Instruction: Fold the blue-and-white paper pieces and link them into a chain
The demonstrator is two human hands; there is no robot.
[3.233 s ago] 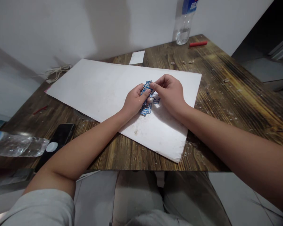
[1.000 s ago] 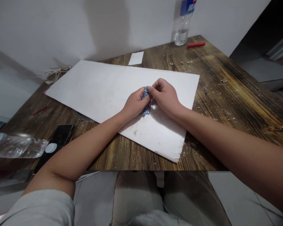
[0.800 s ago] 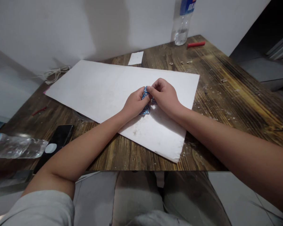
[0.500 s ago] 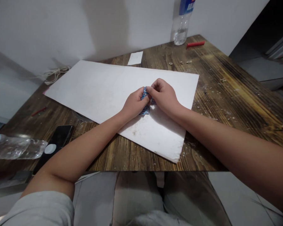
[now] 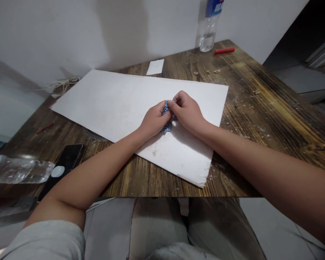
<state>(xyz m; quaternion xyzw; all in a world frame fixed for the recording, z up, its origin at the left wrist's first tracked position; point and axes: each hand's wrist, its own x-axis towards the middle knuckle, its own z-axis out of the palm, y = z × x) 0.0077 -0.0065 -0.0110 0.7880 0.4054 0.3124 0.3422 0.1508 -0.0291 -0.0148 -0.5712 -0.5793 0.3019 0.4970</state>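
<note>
Both hands meet over a large white sheet (image 5: 119, 101) on a wooden table (image 5: 260, 108). My left hand (image 5: 153, 121) is closed around a small bundle of blue-and-white paper pieces (image 5: 167, 126). My right hand (image 5: 188, 112) pinches the top of the same bundle, its fingers curled tight against the left thumb. Most of the bundle is hidden between the two hands; only a blue edge shows above and below the fingers.
A water bottle (image 5: 208, 25) stands at the back by the wall, with a red stick (image 5: 224, 51) beside it. A small white slip (image 5: 155, 67) lies behind the sheet. At the left lie a bottle (image 5: 18, 169), a black phone (image 5: 62, 169) and a coiled cord (image 5: 62, 83).
The loose blue pieces that spread under my hands 3.2 s ago are now gathered tight between both hands. Over the last second the hands barely moved.
</note>
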